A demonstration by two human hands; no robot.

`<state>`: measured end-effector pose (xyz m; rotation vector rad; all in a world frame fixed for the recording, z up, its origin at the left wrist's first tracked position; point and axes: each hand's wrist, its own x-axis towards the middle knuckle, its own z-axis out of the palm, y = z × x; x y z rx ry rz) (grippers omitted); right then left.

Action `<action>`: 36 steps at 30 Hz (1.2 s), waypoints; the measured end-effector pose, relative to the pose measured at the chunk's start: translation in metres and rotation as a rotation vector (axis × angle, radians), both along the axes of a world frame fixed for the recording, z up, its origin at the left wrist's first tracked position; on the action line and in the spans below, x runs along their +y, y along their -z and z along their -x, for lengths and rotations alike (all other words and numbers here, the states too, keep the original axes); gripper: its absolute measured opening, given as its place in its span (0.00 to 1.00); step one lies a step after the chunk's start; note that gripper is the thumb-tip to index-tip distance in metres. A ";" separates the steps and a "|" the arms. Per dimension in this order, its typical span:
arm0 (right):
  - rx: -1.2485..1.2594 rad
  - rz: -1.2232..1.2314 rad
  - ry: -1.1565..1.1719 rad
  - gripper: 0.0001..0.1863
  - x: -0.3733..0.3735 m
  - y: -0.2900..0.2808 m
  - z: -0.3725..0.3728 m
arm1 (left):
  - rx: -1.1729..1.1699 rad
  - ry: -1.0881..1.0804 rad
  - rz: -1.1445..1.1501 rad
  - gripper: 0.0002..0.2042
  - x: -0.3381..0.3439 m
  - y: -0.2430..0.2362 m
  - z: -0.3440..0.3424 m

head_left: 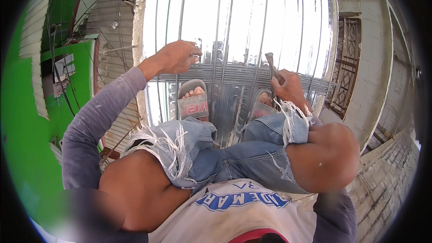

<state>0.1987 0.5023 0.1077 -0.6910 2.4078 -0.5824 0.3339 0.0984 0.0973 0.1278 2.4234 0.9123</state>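
Pincers (270, 63), dark and worn with a flared head pointing away from me, are gripped in my right hand (289, 86). That hand is just above a bundle of steel rods (234, 73) lying crosswise in front of my feet. My left hand (179, 57) hovers at the left part of the bundle, its fingers curled together. Whatever its fingertips may hold is too small to make out. Thinner lengthwise rods (218, 13) cross the bundle and form a grid over shiny ribbed metal decking (229, 103).
I squat on the decking in slide sandals (193, 101). A rough concrete edge (138, 22) bounds the deck at left, with a corrugated roof (110, 22) and green wall (22, 144) beyond. At right are a concrete ledge (373, 72) and a brick surface (382, 184).
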 end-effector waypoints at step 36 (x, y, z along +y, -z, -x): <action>-0.920 -0.029 -0.066 0.10 0.156 -0.112 -0.018 | 0.400 -0.282 0.226 0.02 0.047 0.039 -0.005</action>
